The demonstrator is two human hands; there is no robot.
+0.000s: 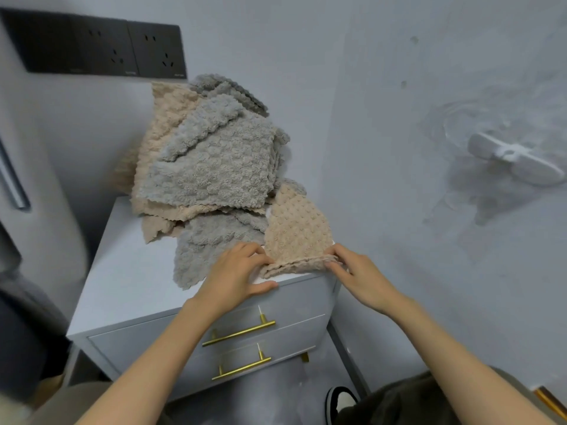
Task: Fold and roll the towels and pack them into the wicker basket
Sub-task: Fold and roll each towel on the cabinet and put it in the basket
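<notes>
Left hand point(233, 273), right hand point(362, 278); nubbly beige towel point(294, 231)

The grey fleecy cloth towels point(214, 161) heaped at the centre of the frame and the beige fleecy cloth towel point(294, 231) just below right were seen as thick and bubbly-piled. The white rectangular cabinet point(129, 277) was finished smooth and matt; its gold bar handles point(239, 332), lower centre, were made of shiny metal.

The left hand point(236, 271) and right hand point(359, 277) are bare, as are both forearms point(159, 357). The legs wear trousers point(408, 403) in dull olive-brown cloth. One foot wears a black shoe point(339, 401) with a white rim.
</notes>
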